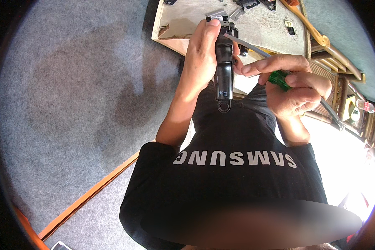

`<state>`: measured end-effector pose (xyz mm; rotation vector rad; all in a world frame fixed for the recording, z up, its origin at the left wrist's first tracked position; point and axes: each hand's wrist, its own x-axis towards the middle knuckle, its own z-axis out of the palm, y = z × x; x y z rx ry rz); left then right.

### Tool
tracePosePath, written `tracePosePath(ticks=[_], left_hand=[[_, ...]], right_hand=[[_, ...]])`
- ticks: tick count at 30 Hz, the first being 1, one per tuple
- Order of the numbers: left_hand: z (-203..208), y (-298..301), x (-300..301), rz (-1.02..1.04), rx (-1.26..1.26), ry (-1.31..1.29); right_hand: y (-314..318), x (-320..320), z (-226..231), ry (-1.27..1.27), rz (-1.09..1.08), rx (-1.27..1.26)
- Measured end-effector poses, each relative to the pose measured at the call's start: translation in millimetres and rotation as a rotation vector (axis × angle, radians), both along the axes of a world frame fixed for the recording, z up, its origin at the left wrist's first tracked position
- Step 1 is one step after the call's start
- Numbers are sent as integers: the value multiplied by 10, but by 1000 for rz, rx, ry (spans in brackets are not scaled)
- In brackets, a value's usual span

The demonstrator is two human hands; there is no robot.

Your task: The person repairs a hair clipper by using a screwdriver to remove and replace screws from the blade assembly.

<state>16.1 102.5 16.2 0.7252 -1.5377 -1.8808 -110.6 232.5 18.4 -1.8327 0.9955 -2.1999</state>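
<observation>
My left hand (pixel 200 60) is wrapped round a black hair clipper (pixel 224 77). Its thumb lies near the head end, and the hanging loop points down toward my lap. Between the fingers of my right hand (pixel 299 93) is a screwdriver (pixel 280 79) with a green handle. The blade of this tool slants up to the left, and its tip lies at or just over the clipper's upper body; whether it touches I cannot tell. My left fingertips are partly hidden behind the clipper.
The worn white worktable (pixel 187 25) ahead carries metal clipper blades (pixel 237 15), several black parts and a small black-and-yellow piece (pixel 290 29). A long wooden handle (pixel 308 25) lies along its right edge. Farther right stand a wooden chair (pixel 341 68) and a clear bottle (pixel 366 106).
</observation>
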Motion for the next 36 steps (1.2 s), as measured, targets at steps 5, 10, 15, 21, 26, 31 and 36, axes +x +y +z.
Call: tracePosePath(ticks=[5, 10, 15, 21, 26, 31, 36], left_hand=[[3, 3, 9, -42, 39, 39], [39, 28, 14, -60, 38, 60], [81, 54, 17, -89, 43, 107], [65, 85, 28, -66, 22, 67], [-7, 134, 17, -63, -159, -3], [103, 150, -2, -33, -18, 11], [117, 77, -1, 26, -186, 19]], right_hand=[[-56, 41, -47, -39, -58, -29], [-67, 45, -38, -72, -70, -4], [-105, 45, -10, -88, -86, -15], [-104, 6, 56, -46, -294, 45], [-144, -69, 155, -86, -317, 34], [-147, 10, 97, 169, -355, -33], [-148, 42, -3, 416, -305, -106]])
